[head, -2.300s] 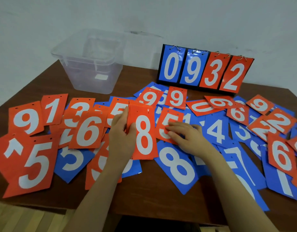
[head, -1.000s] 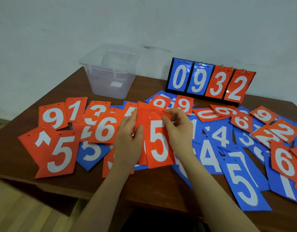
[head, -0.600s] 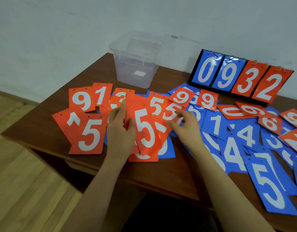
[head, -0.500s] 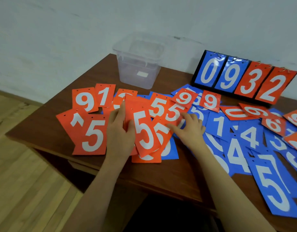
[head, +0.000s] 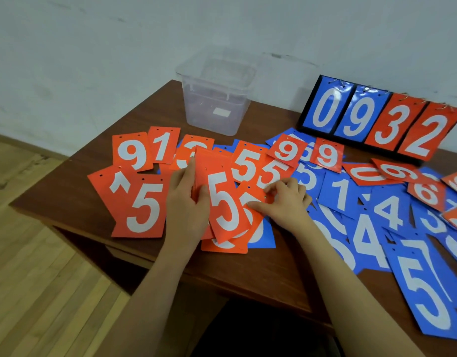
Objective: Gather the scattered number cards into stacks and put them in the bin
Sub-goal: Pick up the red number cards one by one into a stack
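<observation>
Red and blue number cards lie scattered over the brown table (head: 75, 181). My left hand (head: 187, 202) grips a small stack of red cards (head: 223, 202) with a white 5 on top, thumb on its face. My right hand (head: 284, 202) pinches the edge of another red 5 card (head: 252, 197) lying just right of the stack, fingers curled at its top. The clear plastic bin (head: 217, 99) stands at the back of the table, beyond both hands, with no cards visible in it.
A flip scoreboard (head: 377, 119) showing 0932 stands at the back right. Red cards (head: 142, 202) spread left of my hands, blue cards (head: 387, 210) to the right. The table's front and left edges are near; wooden floor (head: 42, 279) lies below left.
A red 5 card went onto the stack over the 8. My right hand has since come down onto another red 5 beside it. The view shifted left; my left hand kept its hold.
</observation>
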Demonstrator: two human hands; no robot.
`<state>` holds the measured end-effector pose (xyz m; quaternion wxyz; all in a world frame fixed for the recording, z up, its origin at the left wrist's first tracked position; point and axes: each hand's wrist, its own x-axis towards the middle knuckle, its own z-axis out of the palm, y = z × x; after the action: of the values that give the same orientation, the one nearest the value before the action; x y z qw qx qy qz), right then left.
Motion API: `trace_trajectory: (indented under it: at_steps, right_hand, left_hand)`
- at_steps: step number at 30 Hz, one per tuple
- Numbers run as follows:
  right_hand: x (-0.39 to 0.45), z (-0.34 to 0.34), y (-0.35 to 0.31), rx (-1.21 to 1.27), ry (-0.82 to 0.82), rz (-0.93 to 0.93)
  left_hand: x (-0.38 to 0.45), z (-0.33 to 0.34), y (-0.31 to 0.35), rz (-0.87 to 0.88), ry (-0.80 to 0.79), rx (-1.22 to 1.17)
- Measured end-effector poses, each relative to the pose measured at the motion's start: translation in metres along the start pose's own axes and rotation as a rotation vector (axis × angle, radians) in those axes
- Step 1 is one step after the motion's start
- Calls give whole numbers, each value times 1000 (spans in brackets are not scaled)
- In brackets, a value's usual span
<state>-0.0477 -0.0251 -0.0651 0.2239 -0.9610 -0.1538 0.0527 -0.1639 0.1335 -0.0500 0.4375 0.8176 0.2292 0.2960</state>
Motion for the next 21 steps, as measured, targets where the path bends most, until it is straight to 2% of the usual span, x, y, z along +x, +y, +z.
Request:
trace_trajectory:
  at_steps: [3,6,8,11,13,17,21]
  right_hand:
    - [3,0,-2,65,-27,9]
    - [0,-3,-3,408,5,-31]
    - [-5,-12,-4,599,134,-35]
    - [-8,-35,-5,697,410,-41]
    - [-10,-49,-5,777,484,-80]
    - [-18,-67,-9,943,383,-99]
    - [-26,-65,-19,917,273,-179]
  left_hand:
    - [1,0,1,2,-12,-6]
    - [3,-1,2,38,-22,20]
    - [4,-1,2,65,-33,30]
    - [4,0,6,113,-47,35]
    - [5,2,10,149,-49,48]
    - [6,12,17,126,-53,-17]
    - [4,23,25,121,-62,-83]
